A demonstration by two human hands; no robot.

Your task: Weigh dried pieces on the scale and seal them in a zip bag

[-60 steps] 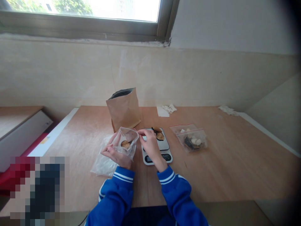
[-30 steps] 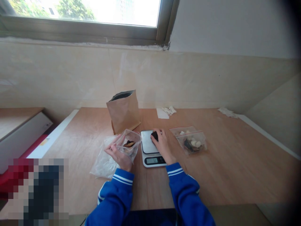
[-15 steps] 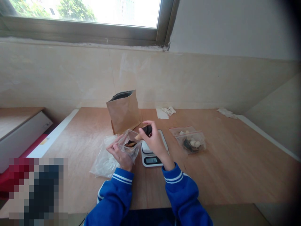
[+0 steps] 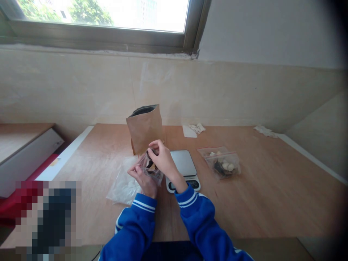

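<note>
My left hand (image 4: 145, 181) is closed on a small clear plastic bag (image 4: 157, 175), its mouth held open and facing up. Inside the bag lie dark and tan dried pieces (image 4: 151, 165). Over the bag's mouth, my right hand (image 4: 162, 157) pinches a dark dried piece (image 4: 149, 153); its exact kind does not show. To the right of both hands stands a white kitchen scale (image 4: 184, 163) with a bare metal plate, its display partly behind my right wrist. Beneath and left of my left hand lies a larger pile of clear plastic bags (image 4: 123, 185).
Behind my hands stands an open brown paper pouch (image 4: 145, 128). A zip bag (image 4: 224, 163) with dark and pale pieces lies right of the scale. Crumpled tissue (image 4: 197, 128) and another white scrap (image 4: 265, 131) are near the wall. A pixelated patch covers the lower left.
My right hand has moved left from over the scale to the mouth of the bag, carrying the dark pieces. The scale's plate is now uncovered. The view has shifted slightly.
</note>
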